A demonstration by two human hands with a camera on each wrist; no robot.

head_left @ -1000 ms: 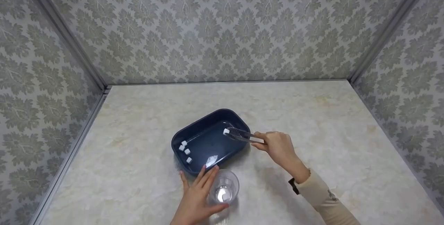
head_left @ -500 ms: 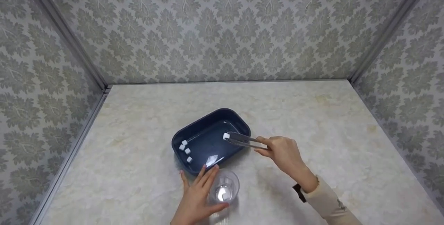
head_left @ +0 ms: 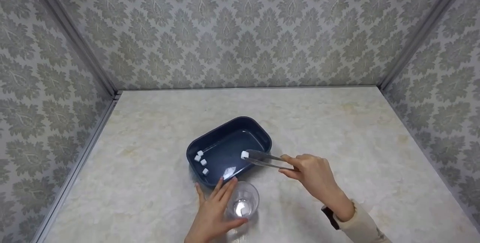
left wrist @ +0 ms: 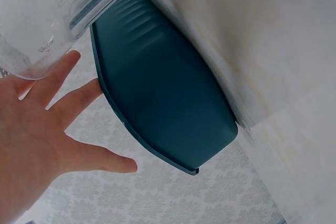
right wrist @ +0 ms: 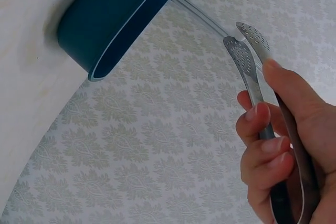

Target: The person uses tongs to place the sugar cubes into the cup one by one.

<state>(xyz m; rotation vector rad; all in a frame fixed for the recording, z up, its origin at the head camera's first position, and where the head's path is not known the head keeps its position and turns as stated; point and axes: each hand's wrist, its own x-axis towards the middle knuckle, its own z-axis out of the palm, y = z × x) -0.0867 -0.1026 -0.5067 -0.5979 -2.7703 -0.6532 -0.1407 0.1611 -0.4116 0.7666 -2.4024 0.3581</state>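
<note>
My right hand (head_left: 314, 175) grips metal tongs (head_left: 264, 154), thumb on one arm and fingers wrapped round the other. A small white cube (head_left: 245, 155) sits between the tips, over the right part of a dark blue tray (head_left: 190, 164). In the right wrist view the perforated ends of the tongs (right wrist: 242, 59) show beyond the thumb. My left hand (head_left: 212, 211) holds a clear glass (head_left: 252, 198) between thumb and index finger, in front of the tray. Its other fingers are spread, with fingertips right at the tray's near wall. Several white cubes (head_left: 203, 162) lie at the tray's left end.
The pale marbled table (head_left: 337, 123) extends around the tray on all sides. Patterned wall panels (head_left: 243, 29) stand behind it and at both sides, framed by grey metal strips. The tray's near rim runs just behind the glass.
My right hand has moved toward me and slightly right, the tongs bringing the white cube nearer the tray's front rim. The left hand and glass hold their place.
</note>
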